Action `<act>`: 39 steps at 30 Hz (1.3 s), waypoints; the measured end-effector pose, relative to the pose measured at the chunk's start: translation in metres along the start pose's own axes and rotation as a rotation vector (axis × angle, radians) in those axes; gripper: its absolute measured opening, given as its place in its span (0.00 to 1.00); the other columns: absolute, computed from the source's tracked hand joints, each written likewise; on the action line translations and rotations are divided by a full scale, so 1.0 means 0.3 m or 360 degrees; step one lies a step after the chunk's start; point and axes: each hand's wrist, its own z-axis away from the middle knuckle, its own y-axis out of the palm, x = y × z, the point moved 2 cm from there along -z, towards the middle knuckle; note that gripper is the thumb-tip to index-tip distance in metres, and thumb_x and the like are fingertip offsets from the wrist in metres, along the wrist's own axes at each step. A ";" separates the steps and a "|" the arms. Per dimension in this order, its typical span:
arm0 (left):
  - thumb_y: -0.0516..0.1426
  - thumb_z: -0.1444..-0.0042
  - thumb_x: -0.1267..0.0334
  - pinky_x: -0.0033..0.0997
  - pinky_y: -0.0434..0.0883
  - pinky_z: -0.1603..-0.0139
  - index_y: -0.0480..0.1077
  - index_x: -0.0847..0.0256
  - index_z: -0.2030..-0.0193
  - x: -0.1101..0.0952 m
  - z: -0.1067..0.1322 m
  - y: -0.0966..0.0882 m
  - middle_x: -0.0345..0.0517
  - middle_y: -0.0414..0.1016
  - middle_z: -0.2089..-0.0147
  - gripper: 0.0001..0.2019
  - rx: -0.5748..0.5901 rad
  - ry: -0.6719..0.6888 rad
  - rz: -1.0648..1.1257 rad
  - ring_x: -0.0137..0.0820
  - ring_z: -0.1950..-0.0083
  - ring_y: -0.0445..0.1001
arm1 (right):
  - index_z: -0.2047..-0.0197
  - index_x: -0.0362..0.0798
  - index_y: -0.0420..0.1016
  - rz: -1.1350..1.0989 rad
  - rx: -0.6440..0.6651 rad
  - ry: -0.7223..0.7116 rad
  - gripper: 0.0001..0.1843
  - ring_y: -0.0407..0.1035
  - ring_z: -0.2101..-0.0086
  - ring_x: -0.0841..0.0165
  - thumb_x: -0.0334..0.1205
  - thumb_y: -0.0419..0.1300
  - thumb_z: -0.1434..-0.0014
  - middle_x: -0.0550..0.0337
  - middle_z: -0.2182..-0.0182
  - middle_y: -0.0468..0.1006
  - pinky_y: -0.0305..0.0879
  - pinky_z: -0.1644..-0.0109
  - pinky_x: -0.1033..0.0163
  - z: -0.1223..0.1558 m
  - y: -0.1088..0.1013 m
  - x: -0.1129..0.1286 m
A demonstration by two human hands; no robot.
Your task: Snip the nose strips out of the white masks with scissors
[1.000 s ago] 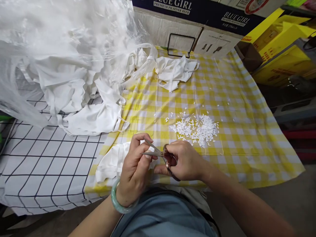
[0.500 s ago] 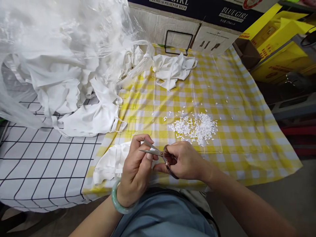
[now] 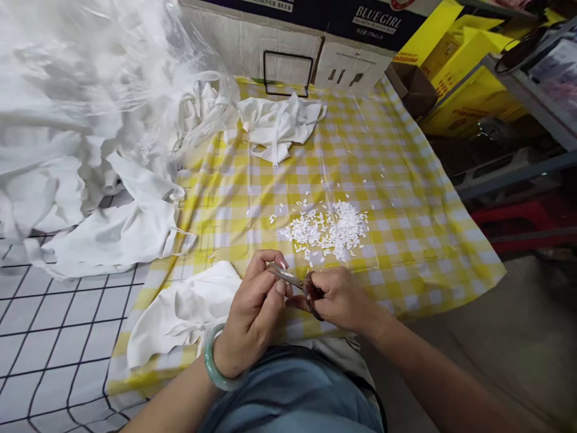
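My right hand (image 3: 342, 297) is closed around the brown handles of a pair of scissors (image 3: 294, 280), whose blades are nearly together and point left. The blade tips reach between the fingers of my left hand (image 3: 252, 313), which wears a green bangle. These fingers are pinched, with a bit of white material at the blades. A white garment (image 3: 180, 313) spreads out from beneath my left hand; the part in my fingers is mostly hidden. Beyond both hands lies a heap of small white snippets (image 3: 347, 225).
At the left, more white garments (image 3: 117, 231) spill from a clear plastic bag (image 3: 121, 72). Another crumpled garment (image 3: 279, 123) lies near a black wire stand (image 3: 288, 93) and beer cartons (image 3: 360, 63). A yellow checked cloth (image 3: 406, 240) covers the table. Yellow boxes (image 3: 473, 96) stand at right.
The scissor blades have gone from spread to nearly closed at my left fingertips. My view has swung right, so the table things appear further left. More of the garment by my left hand shows.
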 end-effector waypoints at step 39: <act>0.41 0.29 0.56 0.41 0.75 0.47 0.69 0.61 0.47 -0.071 -0.427 -0.151 0.55 0.77 0.51 0.19 -0.0051 0.0161 -0.0815 0.38 0.50 0.78 | 0.70 0.48 0.72 -0.0584 -0.0286 -0.0118 0.08 0.70 0.81 0.68 0.43 0.57 0.48 0.64 0.81 0.74 0.62 0.79 0.67 -0.423 -0.150 0.187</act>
